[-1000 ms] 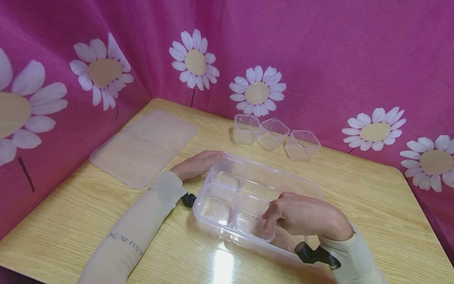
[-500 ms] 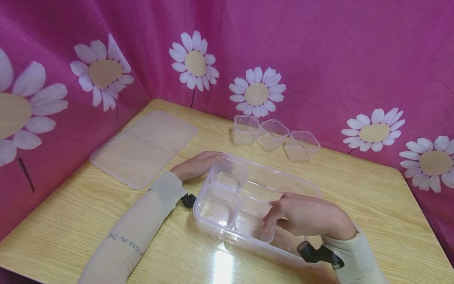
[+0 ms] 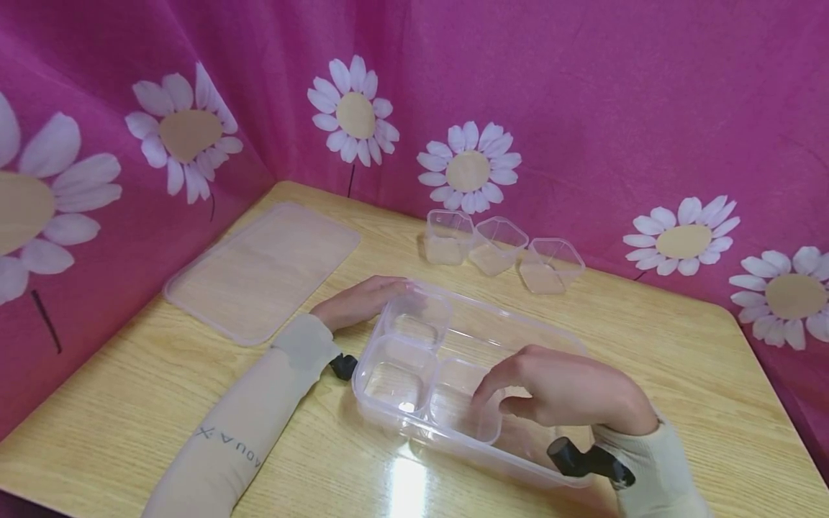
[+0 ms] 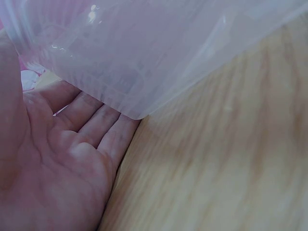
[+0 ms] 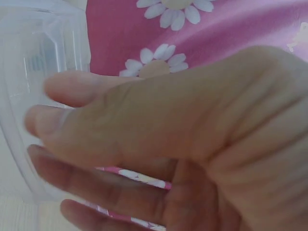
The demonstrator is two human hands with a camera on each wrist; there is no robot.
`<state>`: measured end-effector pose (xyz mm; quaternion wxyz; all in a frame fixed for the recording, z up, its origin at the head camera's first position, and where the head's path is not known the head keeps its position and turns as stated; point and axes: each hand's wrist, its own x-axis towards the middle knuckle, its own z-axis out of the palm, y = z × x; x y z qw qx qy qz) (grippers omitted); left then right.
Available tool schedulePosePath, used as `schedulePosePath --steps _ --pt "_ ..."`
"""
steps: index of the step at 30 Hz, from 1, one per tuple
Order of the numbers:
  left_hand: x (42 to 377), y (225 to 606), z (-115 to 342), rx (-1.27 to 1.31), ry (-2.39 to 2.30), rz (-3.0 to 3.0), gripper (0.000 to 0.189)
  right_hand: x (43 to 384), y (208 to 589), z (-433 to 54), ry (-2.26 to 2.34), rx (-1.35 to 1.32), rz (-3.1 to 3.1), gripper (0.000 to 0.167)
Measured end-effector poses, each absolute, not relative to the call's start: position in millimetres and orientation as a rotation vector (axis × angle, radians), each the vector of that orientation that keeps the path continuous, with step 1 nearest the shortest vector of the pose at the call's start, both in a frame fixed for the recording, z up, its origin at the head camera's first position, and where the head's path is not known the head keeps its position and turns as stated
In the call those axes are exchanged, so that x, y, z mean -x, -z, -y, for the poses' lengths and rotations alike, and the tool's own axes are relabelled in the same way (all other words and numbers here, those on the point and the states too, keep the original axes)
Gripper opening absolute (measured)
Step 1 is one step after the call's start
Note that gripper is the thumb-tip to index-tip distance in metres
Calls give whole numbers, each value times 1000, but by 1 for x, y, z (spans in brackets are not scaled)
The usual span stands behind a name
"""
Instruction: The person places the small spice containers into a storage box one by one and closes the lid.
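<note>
A large clear plastic food container [image 3: 518, 316] lies on the table. In its left part sit three small clear compartment cups: one at the back [image 3: 417, 313], one at front left [image 3: 398, 370], and a third cup [image 3: 453, 396] to its right. My left hand [image 3: 361, 301] rests against the container's back left corner; in the left wrist view its fingers [image 4: 89, 115] stretch out behind the wall. My right hand [image 3: 563, 388] is over the container's right part, fingers spread and holding nothing, index fingertip over the third cup. In the right wrist view its thumb [image 5: 82, 127] stands apart from the lower fingers.
Three more clear cups stand in a row near the back edge: a left one [image 3: 449, 241], a middle one [image 3: 499, 248] and a right one [image 3: 550, 270]. A flat translucent lid [image 3: 265, 270] lies at the left. Pink flowered cloth [image 3: 570, 108] hangs behind the wooden table [image 3: 680, 345].
My right hand's index finger and thumb have spread apart at the third cup, and the wrist has shifted slightly right. The left hand and the cups have stayed in place.
</note>
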<state>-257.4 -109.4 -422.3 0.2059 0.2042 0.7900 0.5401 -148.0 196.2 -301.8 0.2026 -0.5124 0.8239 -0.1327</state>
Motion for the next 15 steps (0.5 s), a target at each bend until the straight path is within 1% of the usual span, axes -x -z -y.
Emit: schedulePosePath --steps 6,15 --pt "257 422 110 -548 -1488 -2217 49 149 301 -198 342 1493 -2403 39" --pt "258 422 109 -562 -1511 -2208 44 150 302 -200 381 1592 -2489 38"
